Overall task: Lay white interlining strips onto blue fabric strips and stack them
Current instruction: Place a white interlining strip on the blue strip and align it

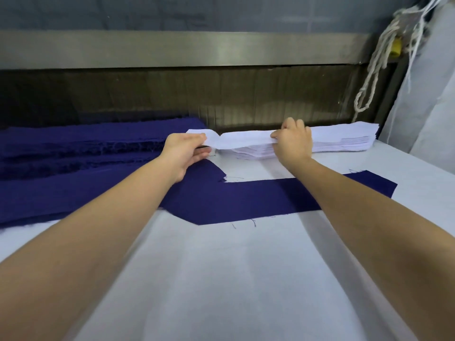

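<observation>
I see the left hand (184,153) pinching the left end of the top white interlining strip (243,140), and that end is raised and slightly buckled. The right hand (293,141) pinches the same strip farther along, over the stack of white strips (344,141) at the far edge of the table (234,279). A single blue fabric strip (246,198) lies flat beneath both forearms. To my left sits the pile of blue fabric (73,156). White cords (376,65) hang at the far right.

Left forearm (98,225) bare, right forearm (369,212) bare, uncovered all way to frame edge. Left hand (183,152), right hand (293,141) bare as well.
</observation>
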`<state>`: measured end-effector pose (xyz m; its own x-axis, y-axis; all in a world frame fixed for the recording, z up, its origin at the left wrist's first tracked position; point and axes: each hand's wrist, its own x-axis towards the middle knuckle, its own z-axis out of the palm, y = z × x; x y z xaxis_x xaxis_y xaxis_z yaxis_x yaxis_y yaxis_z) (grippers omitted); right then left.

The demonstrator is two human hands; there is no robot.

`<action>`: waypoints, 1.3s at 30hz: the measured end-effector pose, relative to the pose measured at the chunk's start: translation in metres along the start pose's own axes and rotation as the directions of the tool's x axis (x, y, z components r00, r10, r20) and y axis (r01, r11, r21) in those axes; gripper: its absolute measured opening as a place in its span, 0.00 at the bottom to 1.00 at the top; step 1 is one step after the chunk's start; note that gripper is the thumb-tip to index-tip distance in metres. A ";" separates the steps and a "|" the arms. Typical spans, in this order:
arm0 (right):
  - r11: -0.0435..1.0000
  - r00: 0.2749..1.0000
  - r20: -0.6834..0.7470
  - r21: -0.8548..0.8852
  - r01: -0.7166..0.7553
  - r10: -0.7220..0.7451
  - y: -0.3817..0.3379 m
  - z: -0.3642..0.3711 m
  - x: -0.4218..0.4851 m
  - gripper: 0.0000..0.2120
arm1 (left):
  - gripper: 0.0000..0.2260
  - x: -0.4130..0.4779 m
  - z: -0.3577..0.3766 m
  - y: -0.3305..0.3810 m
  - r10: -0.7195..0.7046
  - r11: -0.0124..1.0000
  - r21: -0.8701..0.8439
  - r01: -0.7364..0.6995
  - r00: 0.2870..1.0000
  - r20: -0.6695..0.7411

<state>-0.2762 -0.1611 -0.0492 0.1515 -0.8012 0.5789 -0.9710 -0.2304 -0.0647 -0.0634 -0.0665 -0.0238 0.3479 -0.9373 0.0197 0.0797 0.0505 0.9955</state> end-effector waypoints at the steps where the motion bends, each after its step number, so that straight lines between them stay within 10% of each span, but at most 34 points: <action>1: 1.000 1.000 -0.001 -0.006 -0.030 0.029 0.005 -0.001 -0.001 0.15 | 0.07 -0.002 -0.005 0.000 0.012 1.000 0.008 -0.012 1.000 -0.028; 26: 0.834 0.904 0.087 0.357 -0.421 0.419 0.101 -0.055 -0.099 0.18 | 0.08 -0.060 -0.062 -0.031 0.248 0.888 0.393 -0.238 0.968 0.027; 39: 0.719 0.926 0.099 0.602 -0.347 0.364 0.116 -0.051 -0.100 0.21 | 0.08 -0.066 -0.067 -0.030 0.315 0.815 0.509 -0.278 0.949 0.013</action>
<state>-0.4130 -0.0798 -0.0731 -0.1949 -0.8807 0.4317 -0.6393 -0.2197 -0.7369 -0.0260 0.0168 -0.0617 0.3431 -0.8780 0.3338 -0.5070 0.1261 0.8527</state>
